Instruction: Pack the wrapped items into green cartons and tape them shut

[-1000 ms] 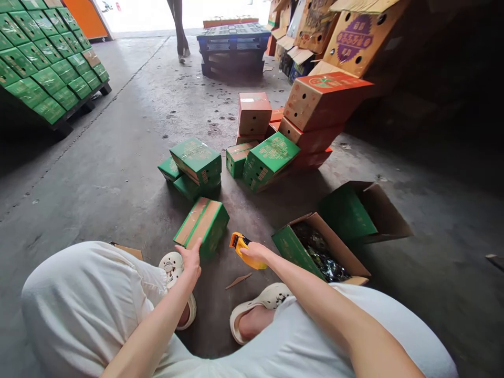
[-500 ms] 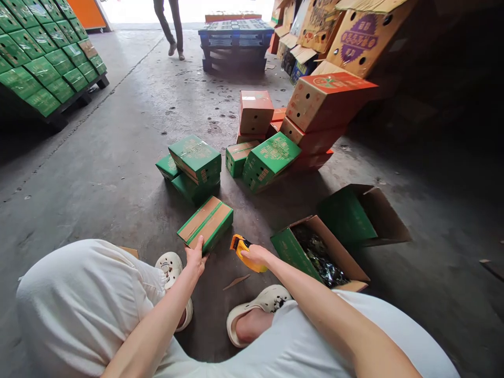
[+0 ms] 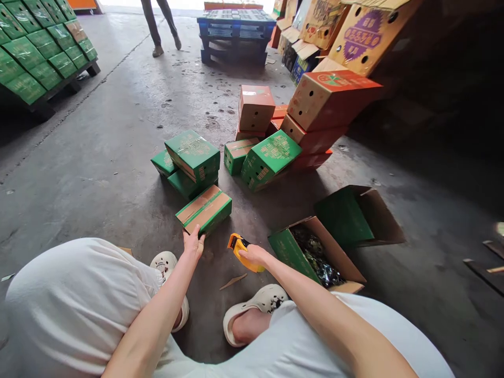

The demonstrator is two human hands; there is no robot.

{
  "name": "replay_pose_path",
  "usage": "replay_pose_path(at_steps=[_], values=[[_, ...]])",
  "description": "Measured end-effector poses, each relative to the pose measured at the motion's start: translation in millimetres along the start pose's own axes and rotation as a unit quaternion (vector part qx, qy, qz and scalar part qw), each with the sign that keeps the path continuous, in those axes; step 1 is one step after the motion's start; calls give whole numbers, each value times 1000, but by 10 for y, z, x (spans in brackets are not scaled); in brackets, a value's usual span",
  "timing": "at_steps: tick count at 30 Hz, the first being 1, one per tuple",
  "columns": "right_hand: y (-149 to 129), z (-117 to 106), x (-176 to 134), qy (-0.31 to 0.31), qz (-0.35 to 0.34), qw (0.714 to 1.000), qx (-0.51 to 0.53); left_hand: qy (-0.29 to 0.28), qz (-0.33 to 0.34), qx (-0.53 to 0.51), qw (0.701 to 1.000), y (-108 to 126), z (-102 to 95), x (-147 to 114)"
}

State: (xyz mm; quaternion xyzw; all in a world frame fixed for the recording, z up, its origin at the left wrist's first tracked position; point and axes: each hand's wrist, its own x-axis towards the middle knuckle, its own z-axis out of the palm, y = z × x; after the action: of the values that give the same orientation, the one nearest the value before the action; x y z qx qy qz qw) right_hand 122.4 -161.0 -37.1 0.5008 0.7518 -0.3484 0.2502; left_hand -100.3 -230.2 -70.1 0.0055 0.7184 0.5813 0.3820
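Note:
My left hand [image 3: 193, 242] grips the near edge of a green cardboard box [image 3: 208, 206], thumb on top and fingers at the side. That box has brown flaps with a green strip along the middle. In my right hand [image 3: 254, 254] is a yellow tape dispenser [image 3: 238, 244] with a dark cutting end, held apart from the box and to its right. Just behind the held box, green boxes [image 3: 192, 152] are piled on the floor. To the right stands an open green box [image 3: 290, 254] with dark, shiny plastic-wrapped contents inside.
Another open box [image 3: 342, 215] lies behind the filled one. Further back are green boxes [image 3: 271, 157], red boxes [image 3: 331, 100] and blue pallets [image 3: 236, 31]. Green cartons [image 3: 43, 47] are stacked on a pallet at left. A person's legs [image 3: 159, 26] are at the back.
My left hand and the green box have shifted slightly away from me. The walking person is nearer. My right hand keeps hold of the tape dispenser, and the view has turned a little.

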Motion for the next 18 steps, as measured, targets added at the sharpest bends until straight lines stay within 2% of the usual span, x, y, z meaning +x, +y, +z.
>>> replay_pose_path(at_steps=[6,11,18], values=[[1,11,46,0,6,1000,1,18,-31,-75,997,130,140,139],[-17,3,60,-9,10,1000,5,31,-25,-76,996,277,228,244],[-19,-39,46,-10,19,999,37,73,-59,-139,986,474,422,388]])
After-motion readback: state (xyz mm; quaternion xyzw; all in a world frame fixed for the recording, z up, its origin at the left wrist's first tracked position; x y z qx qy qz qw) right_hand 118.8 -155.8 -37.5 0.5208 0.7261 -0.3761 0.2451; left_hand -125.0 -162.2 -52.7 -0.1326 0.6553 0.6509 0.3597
